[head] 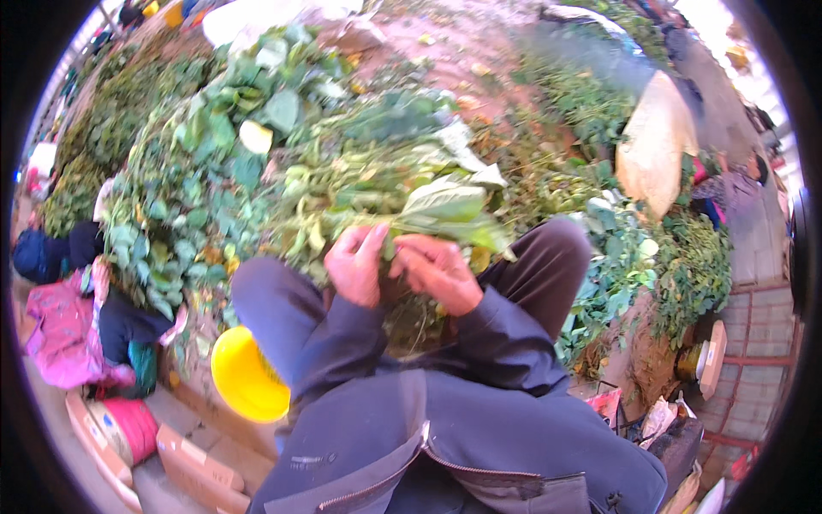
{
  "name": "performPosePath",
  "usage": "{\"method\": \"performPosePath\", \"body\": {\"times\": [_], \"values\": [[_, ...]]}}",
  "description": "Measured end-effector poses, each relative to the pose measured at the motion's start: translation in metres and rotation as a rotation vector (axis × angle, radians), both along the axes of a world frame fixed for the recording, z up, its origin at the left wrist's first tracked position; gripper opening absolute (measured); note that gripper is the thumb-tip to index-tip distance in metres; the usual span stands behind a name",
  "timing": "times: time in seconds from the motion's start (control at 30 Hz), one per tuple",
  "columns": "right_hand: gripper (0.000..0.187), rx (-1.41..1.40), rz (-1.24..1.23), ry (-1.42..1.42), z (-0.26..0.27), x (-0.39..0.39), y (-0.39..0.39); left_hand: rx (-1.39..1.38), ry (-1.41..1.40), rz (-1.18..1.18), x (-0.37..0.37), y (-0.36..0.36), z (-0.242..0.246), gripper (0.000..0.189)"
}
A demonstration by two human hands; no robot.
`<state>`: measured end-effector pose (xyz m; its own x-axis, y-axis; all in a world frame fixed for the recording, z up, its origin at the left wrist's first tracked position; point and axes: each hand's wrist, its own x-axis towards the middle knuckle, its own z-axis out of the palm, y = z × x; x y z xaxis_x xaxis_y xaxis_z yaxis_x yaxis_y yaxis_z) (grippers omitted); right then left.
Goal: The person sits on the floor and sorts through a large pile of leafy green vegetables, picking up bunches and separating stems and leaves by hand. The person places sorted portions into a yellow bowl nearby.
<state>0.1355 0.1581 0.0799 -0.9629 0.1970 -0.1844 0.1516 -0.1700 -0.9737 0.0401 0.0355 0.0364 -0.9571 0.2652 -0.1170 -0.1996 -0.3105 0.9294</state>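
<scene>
Both hands meet over the gap between my bent knees, close against a bundle of leafy green stalks [359, 186] with pods that look like bean pods. My left hand [356, 266] has its thumb and fingers pinched together at the near side of the stalks. Facing it, my right hand [440, 273] has curled fingers at a stem whose broad pale-green leaves [446, 199] spread just beyond the knuckles. Some motion blur covers the leaves, and what lies between the fingertips is partly hidden. A yellow container [249, 374], perhaps a bucket, stands beside my left knee.
Heaped leafy plants [186, 212] surround me on the left, with more plants [687, 276] on the right. A pale sack [658, 148] lies at far right. People sit nearby, one in a pink garment [64, 327]. Cable-type spools [128, 430] rest at lower left.
</scene>
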Motion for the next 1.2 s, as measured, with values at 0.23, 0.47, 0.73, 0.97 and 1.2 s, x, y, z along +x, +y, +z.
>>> {"method": "performPosePath", "body": {"times": [0.23,0.47,0.73,0.97,1.2], "values": [[0.03,-0.182,0.005,-0.052,-0.014,0.005,0.0,0.104,-0.091,-0.124,0.0,-0.012,0.009,0.022],[0.03,-0.282,0.05,-0.043,-0.023,0.007,-0.002,0.339,-0.25,-0.353,-0.007,-0.036,-0.001,0.022],[0.026,0.011,0.051,-0.007,-0.036,-0.005,0.0,0.033,-0.045,-0.284,-0.002,-0.031,0.009,0.008],[0.022,0.144,-0.002,-0.036,-0.029,-0.001,-0.002,0.066,-0.091,-0.288,0.0,-0.037,0.003,0.01],[0.027,0.051,0.051,-0.03,-0.033,-0.003,0.0,0.144,-0.056,-0.27,0.005,-0.035,-0.003,0.013]]}}
